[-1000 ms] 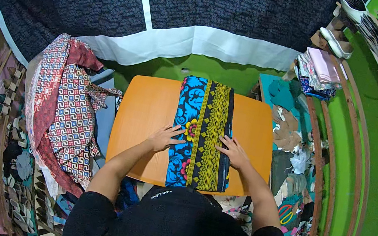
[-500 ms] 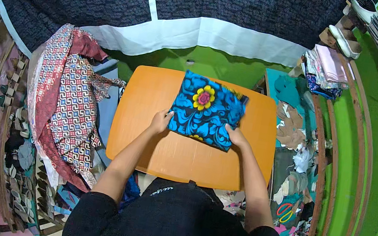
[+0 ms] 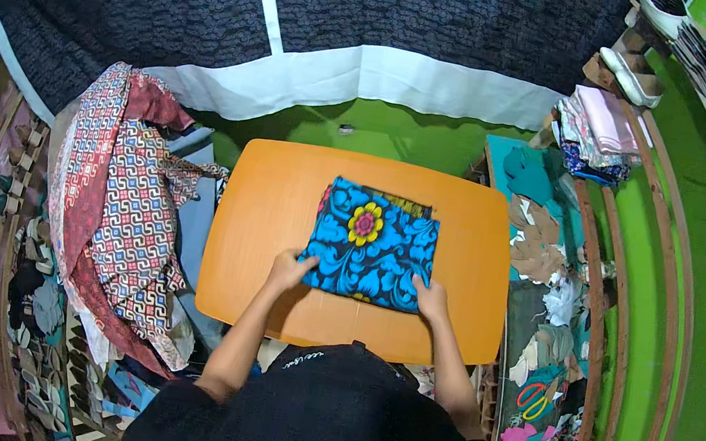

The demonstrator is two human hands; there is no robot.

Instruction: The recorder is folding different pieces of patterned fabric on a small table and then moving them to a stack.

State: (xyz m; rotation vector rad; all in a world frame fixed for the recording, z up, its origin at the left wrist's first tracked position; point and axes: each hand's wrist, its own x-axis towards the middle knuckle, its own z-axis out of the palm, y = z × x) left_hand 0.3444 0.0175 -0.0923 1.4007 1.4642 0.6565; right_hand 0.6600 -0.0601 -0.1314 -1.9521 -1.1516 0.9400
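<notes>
A folded blue and black floral cloth (image 3: pixel 374 253), with one yellow and pink flower showing, is over the middle of the orange table (image 3: pixel 267 196). My left hand (image 3: pixel 292 268) grips its near left corner, thumb on top. At the near right corner my right hand (image 3: pixel 430 298) holds it the same way. Along the far edge a strip of yellow-patterned fabric peeks out from under the top layer. The fingers beneath the cloth are hidden. Whether the cloth rests fully on the tabletop I cannot tell.
Patterned red, white and blue garments (image 3: pixel 137 211) hang over something left of the table. To the right, a low surface holds fabric scraps (image 3: pixel 534 238) and red-and-yellow-handled scissors (image 3: pixel 535 400). Folded cloths (image 3: pixel 600 132) and white shoes (image 3: pixel 633 79) sit on the wooden rack. A dark curtain (image 3: pixel 428 7) hangs beyond.
Both hands have brought the cloth nearer to me and a little left. It was tilted and now lies squarer to the table. My grip on both corners stays. The whole view has shifted slightly.
</notes>
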